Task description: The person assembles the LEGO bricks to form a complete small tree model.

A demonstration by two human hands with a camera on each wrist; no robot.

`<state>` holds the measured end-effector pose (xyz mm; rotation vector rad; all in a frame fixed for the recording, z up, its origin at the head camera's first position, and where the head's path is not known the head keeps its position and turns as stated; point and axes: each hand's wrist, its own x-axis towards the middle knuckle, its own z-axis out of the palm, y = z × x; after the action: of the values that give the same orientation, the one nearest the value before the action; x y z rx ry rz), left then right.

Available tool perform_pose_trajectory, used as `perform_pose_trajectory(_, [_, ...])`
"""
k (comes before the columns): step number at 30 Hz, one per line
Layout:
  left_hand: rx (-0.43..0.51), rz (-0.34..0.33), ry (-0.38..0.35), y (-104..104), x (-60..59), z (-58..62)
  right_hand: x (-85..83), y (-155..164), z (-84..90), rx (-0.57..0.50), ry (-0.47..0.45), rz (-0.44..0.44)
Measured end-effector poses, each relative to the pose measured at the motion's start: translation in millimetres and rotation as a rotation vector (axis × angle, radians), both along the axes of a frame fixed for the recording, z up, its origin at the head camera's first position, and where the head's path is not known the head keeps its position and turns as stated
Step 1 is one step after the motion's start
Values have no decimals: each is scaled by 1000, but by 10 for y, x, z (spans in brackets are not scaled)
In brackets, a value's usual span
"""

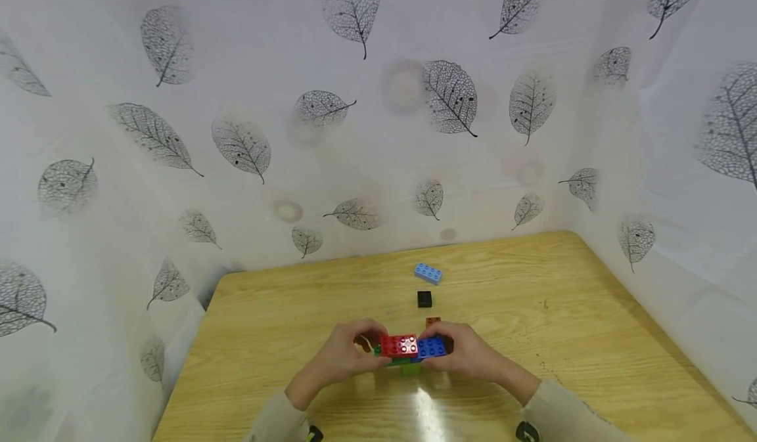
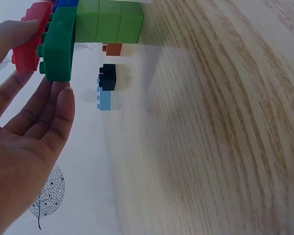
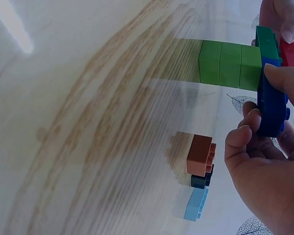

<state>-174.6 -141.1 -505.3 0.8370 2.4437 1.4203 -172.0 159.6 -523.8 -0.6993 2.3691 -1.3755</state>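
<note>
Wooden table (image 1: pixel 591 310) boxed in by white leaf-print curtains (image 1: pixel 248 100); both hands meet at the near middle of it. Left hand (image 1: pixel 340 356): thumb on top of the red brick (image 1: pixel 399 345), fingers fairly straight and close together, cupped round the left end of the dark green brick (image 2: pixel 59 44), seemingly to steady that side. Right hand (image 1: pixel 473 353): curled fingers and thumb pinch the blue brick (image 1: pixel 432 347) from the right end; wrist view shows fingertips wrapped round its edge, probably to press it down beside the red one. Block stack (image 1: pixel 408 353) is held between the two hands; red and blue bricks side by side on top, dark green layer under them, light green column (image 3: pixel 230 66) underneath reaching to the wood, so the base looks like it bears on the table while the hands squeeze from both sides. Loose pieces lie in a line just beyond the hands, well within reach: brown brick (image 3: pixel 201 155) nearest, black brick (image 1: pixel 424 299) behind it, light blue brick (image 1: pixel 428 273) farthest. Sleeves (image 1: pixel 568 409) at the near edge; glare patch on the wood between the forearms.
</note>
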Motion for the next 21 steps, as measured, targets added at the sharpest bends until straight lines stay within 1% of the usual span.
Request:
perform_pose_trajectory(5, [14,-14,-8,-9,11,-38,0,-3,-2,2,7,-2])
perform_pose_trajectory(12, [49,-46,-68,0,19,-62,-5,2,-1,4,6,0])
perform_pose_trajectory(21, [39,-43,-83,10,-7,-92,-12,2,-4,4,-2,1])
